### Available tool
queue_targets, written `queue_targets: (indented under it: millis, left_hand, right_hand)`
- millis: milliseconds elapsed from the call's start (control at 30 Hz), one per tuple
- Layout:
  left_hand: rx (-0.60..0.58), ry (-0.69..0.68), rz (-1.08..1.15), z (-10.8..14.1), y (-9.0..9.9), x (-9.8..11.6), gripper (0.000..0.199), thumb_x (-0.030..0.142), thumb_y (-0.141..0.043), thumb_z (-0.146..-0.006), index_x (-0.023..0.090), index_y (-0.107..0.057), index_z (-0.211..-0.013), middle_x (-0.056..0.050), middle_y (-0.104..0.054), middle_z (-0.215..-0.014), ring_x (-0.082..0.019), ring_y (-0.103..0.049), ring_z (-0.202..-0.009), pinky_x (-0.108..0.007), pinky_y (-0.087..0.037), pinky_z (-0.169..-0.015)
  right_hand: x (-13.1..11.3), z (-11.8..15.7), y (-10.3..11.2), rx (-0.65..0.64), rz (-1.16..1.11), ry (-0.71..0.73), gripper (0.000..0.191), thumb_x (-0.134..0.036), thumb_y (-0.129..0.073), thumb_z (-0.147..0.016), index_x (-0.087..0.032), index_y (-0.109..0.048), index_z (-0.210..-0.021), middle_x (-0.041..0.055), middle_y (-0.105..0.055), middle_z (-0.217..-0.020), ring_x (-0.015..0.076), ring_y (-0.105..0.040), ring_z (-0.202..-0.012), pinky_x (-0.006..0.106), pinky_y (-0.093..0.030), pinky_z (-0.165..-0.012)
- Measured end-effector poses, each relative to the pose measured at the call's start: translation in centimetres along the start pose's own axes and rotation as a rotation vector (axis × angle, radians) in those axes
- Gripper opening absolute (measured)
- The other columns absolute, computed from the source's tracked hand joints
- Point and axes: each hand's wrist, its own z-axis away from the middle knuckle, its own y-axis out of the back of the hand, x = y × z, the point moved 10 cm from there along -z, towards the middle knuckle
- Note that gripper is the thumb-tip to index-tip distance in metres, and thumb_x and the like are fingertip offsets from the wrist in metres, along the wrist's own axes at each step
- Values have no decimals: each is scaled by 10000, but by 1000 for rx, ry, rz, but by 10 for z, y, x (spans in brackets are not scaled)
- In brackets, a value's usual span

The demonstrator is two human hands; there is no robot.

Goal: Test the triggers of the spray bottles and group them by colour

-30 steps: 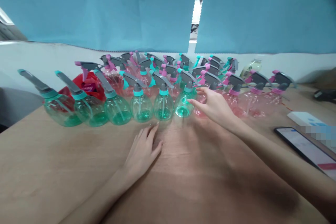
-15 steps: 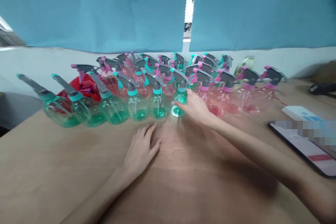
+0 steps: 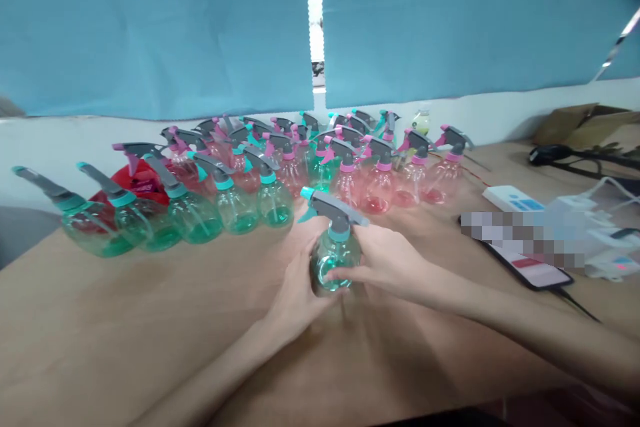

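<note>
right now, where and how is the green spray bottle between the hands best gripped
Probably by the round body of the spray bottle, under the teal collar, from left and right together, as the left hand and right hand do: it bulges there, while the grey spray head overhangs above.

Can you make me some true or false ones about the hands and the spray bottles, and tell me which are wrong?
1. The left hand and right hand both hold one bottle. True.
2. The held bottle is pink. False: it is green, with a teal collar.
3. The phone lies to the right of both hands. True.
4. The right hand is touching the phone. False: it is on the held bottle.
5. Some red plastic shows behind the leftmost green bottles. True.
</note>
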Motion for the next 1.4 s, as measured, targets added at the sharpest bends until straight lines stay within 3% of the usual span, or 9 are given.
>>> queue_targets:
  millis: [167, 367, 500, 600, 900, 1067, 1167, 1267, 1400]
  left_hand:
    - [-54, 3, 24, 0, -28, 16, 829, 415, -751, -749, 233, -321, -1434, -150, -491, -1392, -381, -449, -1290, -601, -393, -1020]
    - [-149, -108, 66, -12, -63, 45, 820, 448, -735, -769, 221, -303, -1428, -159, -419, -1440, -375, -401, -1323, -607, -350, -1051]
    - [-229, -147, 92, -23, -84, 59, 801, 441, -734, -767, 196, -326, -1411, -165, -475, -1380, -365, -449, -1281, -567, -397, -1025]
    - [-244, -158, 75, -28, -89, 60, 824, 453, -734, -758, 196, -317, -1421, -169, -466, -1388, -380, -450, -1276, -581, -398, -1013]
    - [-279, -240, -256, -30, -78, 45, 804, 454, -682, -793, 237, -289, -1461, -138, -459, -1413, -353, -448, -1278, -539, -377, -1038]
    - [-286, -213, -486, -29, -59, 19, 735, 478, -600, -857, 188, -308, -1466, -149, -426, -1459, -340, -388, -1341, -516, -343, -1080]
    - [-253, -175, -537, -28, -41, 5, 651, 474, -567, -886, 179, -373, -1433, -146, -428, -1462, -324, -386, -1350, -497, -345, -1088]
    - [-227, -153, -565, -27, -30, -3, 613, 454, -560, -895, 194, -395, -1425, -143, -437, -1459, -324, -391, -1349, -502, -341, -1089]
    - [-227, -145, -577, -27, -28, -4, 571, 437, -539, -910, 190, -419, -1411, -140, -447, -1455, -318, -391, -1351, -498, -339, -1091]
  right_hand:
    - [6, 17, 35, 33, -144, 112, 630, -624, -664, -730, -230, -547, -1208, 90, -633, -1049, 279, -590, -969, 423, -499, -775]
    - [29, 21, 53, 31, -612, 117, 497, -430, -742, -725, -214, -544, -1126, 1, -614, -878, 138, -583, -708, 284, -501, -599]
    - [41, 22, 55, 111, -748, 128, 448, -379, -723, -747, -229, -566, -1139, 53, -638, -1125, 192, -637, -963, 353, -548, -818]
    - [46, 22, 51, 122, -835, 162, 376, -304, -676, -784, -238, -567, -1138, 62, -606, -1222, 206, -635, -1040, 371, -562, -838]
    - [56, 8, 53, 208, -789, 158, 335, -115, -527, -694, -251, -586, -995, 11, -664, -1111, 167, -659, -969, 356, -543, -891]
    - [54, -4, 57, 261, -733, 198, 323, -120, -487, -664, -240, -575, -950, 10, -666, -1096, 155, -667, -910, 314, -546, -810]
    - [50, -7, 60, 283, -702, 215, 273, -106, -471, -641, -227, -570, -865, -2, -672, -969, 143, -648, -824, 310, -534, -787]
    - [50, -8, 60, 273, -685, 176, 218, -115, -464, -635, -224, -545, -806, -15, -639, -844, 120, -592, -691, 274, -513, -660]
    - [49, -8, 58, 241, -759, 180, 190, -119, -455, -635, -226, -502, -785, -22, -582, -778, 122, -583, -705, 241, -488, -612]
